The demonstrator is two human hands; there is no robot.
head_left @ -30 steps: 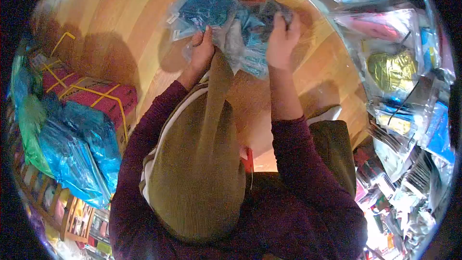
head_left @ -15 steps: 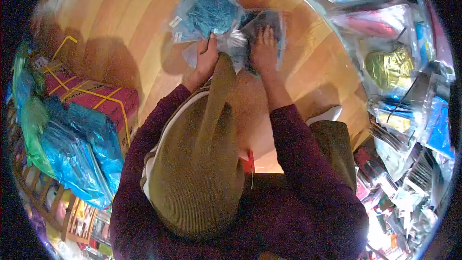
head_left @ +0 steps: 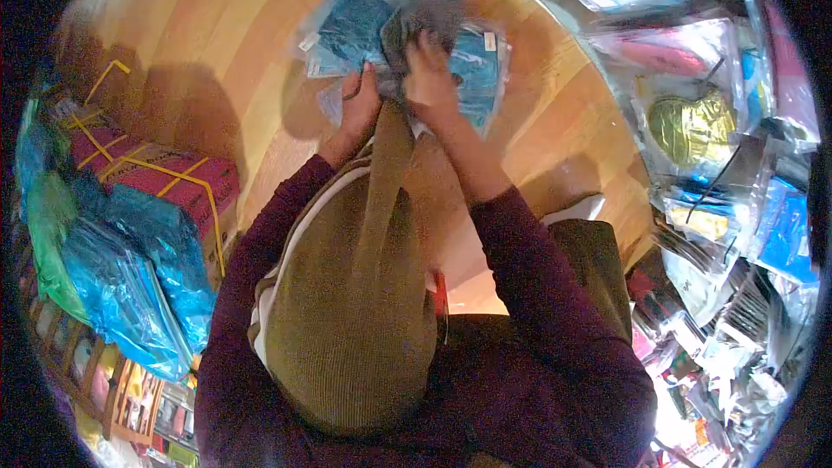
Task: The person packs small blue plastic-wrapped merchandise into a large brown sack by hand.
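On the wooden floor lie teal packets in clear plastic, one to the left (head_left: 354, 24) and another to the right (head_left: 475, 69). A dark grey packet (head_left: 440, 10), blurred by motion, lies between and partly over them. My left hand (head_left: 359, 104) is at the lower edge of the left teal packet, thumb and fingers closed on something dark and thin that I cannot make out. My right hand (head_left: 428, 78) lies on the dark packet with its fingers smeared by motion, so its grip is unclear.
A pink box with yellow straps (head_left: 173, 178) stands at the left, behind blue plastic bags (head_left: 130, 277). Clear packets, one holding something gold (head_left: 692, 130), cover the right side. Many small packets (head_left: 728, 373) are heaped at the lower right. A wooden rack (head_left: 134, 399) is at lower left.
My right hand has moved left, and the dark packet has shifted left with it, exposing the right teal packet. My left hand has stayed near the left packet, slightly further left.
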